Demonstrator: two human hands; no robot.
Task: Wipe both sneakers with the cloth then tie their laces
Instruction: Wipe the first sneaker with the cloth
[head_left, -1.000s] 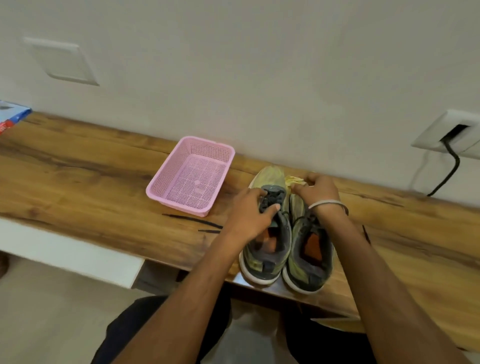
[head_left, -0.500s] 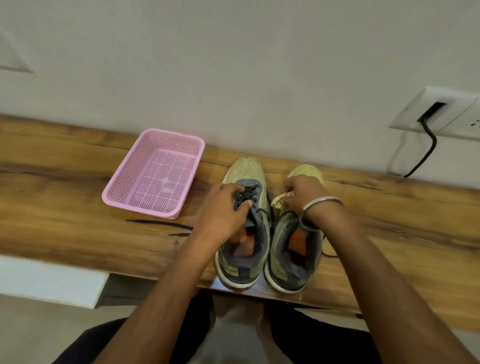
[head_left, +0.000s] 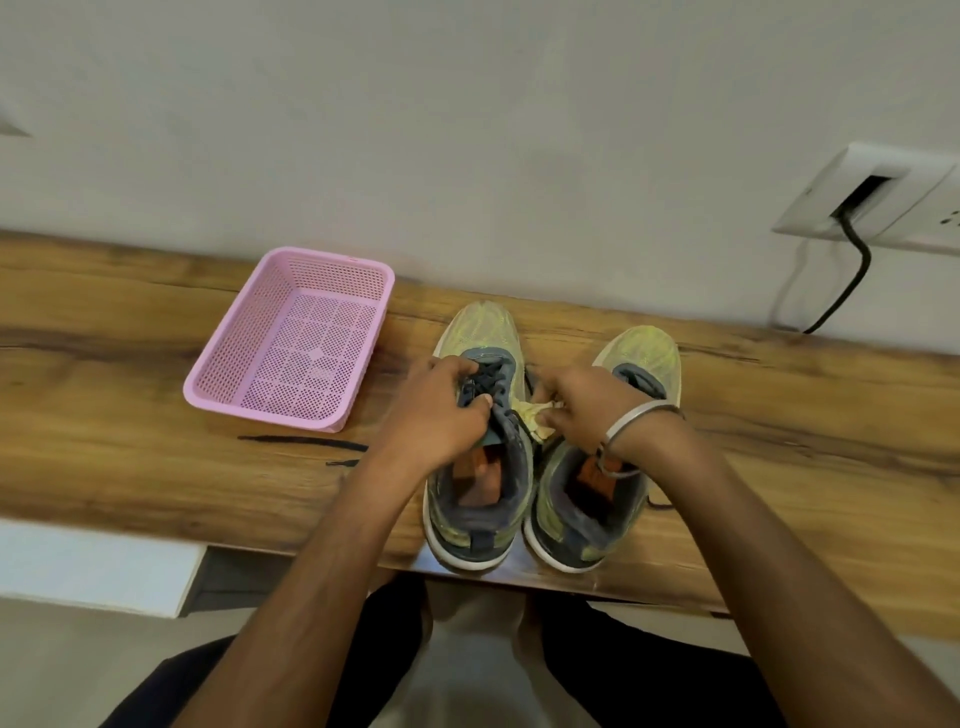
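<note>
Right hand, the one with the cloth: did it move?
Yes. Against the left sneaker, the right hand slid back from toe level to lace level, toward the person.

Mesh sneakers on a grained wooden shelf

Two yellow-green knit-mesh sneakers (head_left: 480, 332) (head_left: 647, 351) sit on the glossy brown wooden shelf (head_left: 130, 374), beside a perforated pink plastic basket (head_left: 291, 338); a polished metal bangle (head_left: 631, 418) gleams.

I see both my forearms reaching forward, close together. My left hand (head_left: 436, 415) is curled, thumb and fingers (head_left: 457, 370) gripping the laces. My right hand (head_left: 582, 410) is curled too, pinching the cloth; a bangle sits on its wrist.
</note>
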